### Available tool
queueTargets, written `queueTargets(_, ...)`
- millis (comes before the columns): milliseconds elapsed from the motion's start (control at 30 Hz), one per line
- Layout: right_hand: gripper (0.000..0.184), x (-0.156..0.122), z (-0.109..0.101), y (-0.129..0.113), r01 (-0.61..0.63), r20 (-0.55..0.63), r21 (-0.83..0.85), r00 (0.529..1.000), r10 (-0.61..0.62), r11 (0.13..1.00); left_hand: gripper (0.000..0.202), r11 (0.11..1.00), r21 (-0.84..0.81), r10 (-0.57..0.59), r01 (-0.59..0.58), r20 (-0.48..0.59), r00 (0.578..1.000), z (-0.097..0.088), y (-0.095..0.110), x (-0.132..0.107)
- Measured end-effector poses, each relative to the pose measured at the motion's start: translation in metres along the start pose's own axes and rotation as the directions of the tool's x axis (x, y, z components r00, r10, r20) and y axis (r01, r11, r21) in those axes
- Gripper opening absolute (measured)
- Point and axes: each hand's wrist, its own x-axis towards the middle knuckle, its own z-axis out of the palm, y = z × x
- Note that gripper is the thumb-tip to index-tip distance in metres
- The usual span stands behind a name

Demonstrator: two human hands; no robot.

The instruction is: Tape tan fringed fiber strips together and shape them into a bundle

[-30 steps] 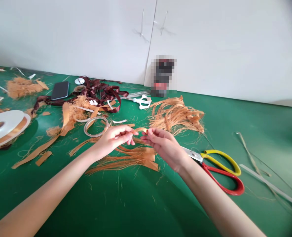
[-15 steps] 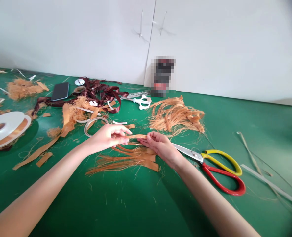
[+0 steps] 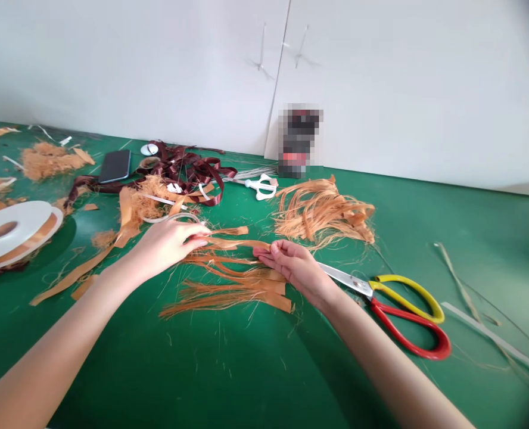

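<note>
Between my hands stretches a short tan ribbon (image 3: 246,243) with a frayed left part. My right hand (image 3: 286,262) pinches its whole, unfrayed end between thumb and fingers. At the loose threads, my left hand (image 3: 175,241) has its thumb and fingertips closed together on the frayed strands. Just below lie several frayed ribbon pieces (image 3: 268,298), their threads pointing left and their solid ends right. Another small frayed piece (image 3: 235,231) lies a little above the held one. Large scissors (image 3: 363,287) with one yellow and one red handle rest beside my right hand.
A heap of fringed ribbon (image 3: 322,211) lies behind my right hand, near small white scissors (image 3: 261,187). Brown satin ribbon (image 3: 188,170), a phone (image 3: 115,165) and fluffy thread clumps (image 3: 45,161) are at the back left. A white ribbon spool (image 3: 14,229) sits at far left.
My left hand has moved left and slightly down, away from my right hand, along the ribbon's threads. The right hand keeps its pinch. The whole view has shifted slightly.
</note>
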Motion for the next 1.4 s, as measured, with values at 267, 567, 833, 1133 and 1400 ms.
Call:
queueTargets(267, 0.019, 0.0, 0.001, -0.001, -0.024, -0.012, 0.011, 1.0, 0.024, 1.0, 0.028, 0.958, 0.281, 0.103, -0.057, -0.152, 0.983, -0.012, -0.013, 0.005)
queueTargets(567, 0.016, 0.0, 0.0, -0.002, -0.041, -0.075, 0.037, 0.996, 0.043, 0.999, 0.028, 0.945, 0.302, -0.092, 0.125, -0.123, 0.988, -0.014, -0.022, 0.006)
queueTargets(833, 0.01, -0.001, 0.012, -0.012, -0.075, -0.158, -0.002, 0.985, 0.074, 0.997, 0.041, 0.972, 0.174, -0.137, 0.158, -0.13, 0.982, -0.009, -0.02, 0.011)
queueTargets(1133, 0.023, -0.003, 0.029, -0.034, -0.037, -0.213, -0.09, 0.977, 0.017, 0.995, 0.043, 0.97, 0.012, 0.243, -0.244, -0.163, 0.956, 0.018, 0.046, 0.015)
queueTargets(1400, 0.017, -0.006, 0.011, -0.054, -0.001, -0.13, -0.282, 0.991, -0.037, 0.96, 0.016, 0.939, 0.086, 0.342, -0.333, -0.351, 0.872, 0.028, 0.047, 0.024)
